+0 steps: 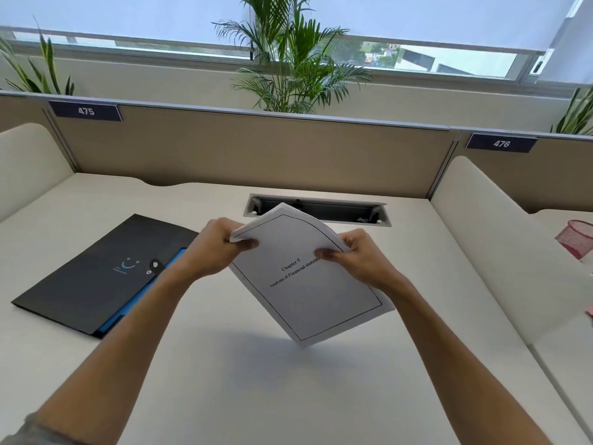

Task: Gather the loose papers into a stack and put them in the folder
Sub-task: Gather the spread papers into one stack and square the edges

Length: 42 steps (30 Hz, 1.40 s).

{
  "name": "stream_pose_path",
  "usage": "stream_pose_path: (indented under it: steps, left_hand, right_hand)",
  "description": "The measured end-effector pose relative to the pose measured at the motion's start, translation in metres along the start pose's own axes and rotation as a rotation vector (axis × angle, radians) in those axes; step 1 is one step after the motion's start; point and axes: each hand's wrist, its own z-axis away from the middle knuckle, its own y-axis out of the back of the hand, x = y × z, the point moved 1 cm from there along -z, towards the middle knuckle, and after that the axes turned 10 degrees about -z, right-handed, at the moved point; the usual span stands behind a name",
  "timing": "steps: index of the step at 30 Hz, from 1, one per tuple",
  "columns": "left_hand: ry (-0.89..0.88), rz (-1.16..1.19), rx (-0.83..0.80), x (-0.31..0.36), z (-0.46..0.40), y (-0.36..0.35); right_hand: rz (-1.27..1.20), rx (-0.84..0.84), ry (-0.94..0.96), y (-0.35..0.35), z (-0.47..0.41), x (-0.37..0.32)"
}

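A long window with blinds half down runs across the far wall, palms standing under it, and a tan partition closes off the back of a pale counter (pixel 256 396). A cable slot (pixel 321 211) is cut into the counter at the far middle, and a pink mesh bin (pixel 576 237) sits at the far right, beyond the side divider.

The folder (pixel 96 271) is the largest thing on the counter: black, lying flat on the left, closed, with a blue inner edge showing along its near-right side. Its long axis runs on a slant, from near-left up to far-right.

The papers (pixel 308 284) are already one stack, held off the counter in the middle, tilted with a corner pointing down toward the surface. The top sheet reads "Chapter 5".

The left hand (pixel 215 248) pinches the stack's upper left corner, thumb on the front sheet. The right hand (pixel 359 258) grips the right edge the same way. Both are closed on the papers.

The folder lies just left of the left hand, so that hand is the nearer one. I'd judge the stack is being squared. The folder will need opening first, and the stack turning to match its slant.
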Motion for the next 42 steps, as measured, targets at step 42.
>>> stream_pose_path:
  steps: [42]
  left_hand:
    - [0.36,0.717,0.211,-0.029,0.048,-0.121]
  right_hand:
    - [-0.513,0.364,-0.111,-0.056,0.045,0.079]
